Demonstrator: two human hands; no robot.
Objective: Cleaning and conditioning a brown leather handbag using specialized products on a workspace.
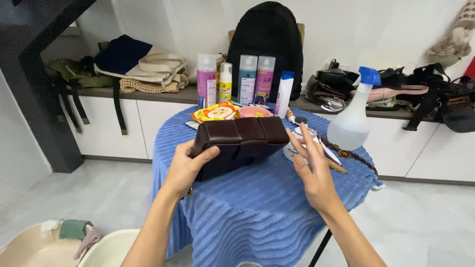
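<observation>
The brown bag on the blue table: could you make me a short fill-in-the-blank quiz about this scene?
1. The left hand grips the dark ___ bag.
2. The right hand is ___, fingers spread beside the bag.
3. The table's cloth is ___.
4. The spray bottle has a ___ nozzle.

Missing words: brown; open; blue; blue

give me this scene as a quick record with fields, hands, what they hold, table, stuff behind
left hand: grips the dark brown bag at its left end
right hand: open, fingers spread, at the bag's right end, contact unclear
table: round, blue ribbed cloth
behind bag: yellow packet, pink bowl, four bottles
right of bag: spray bottle
shelf: black backpack
</observation>
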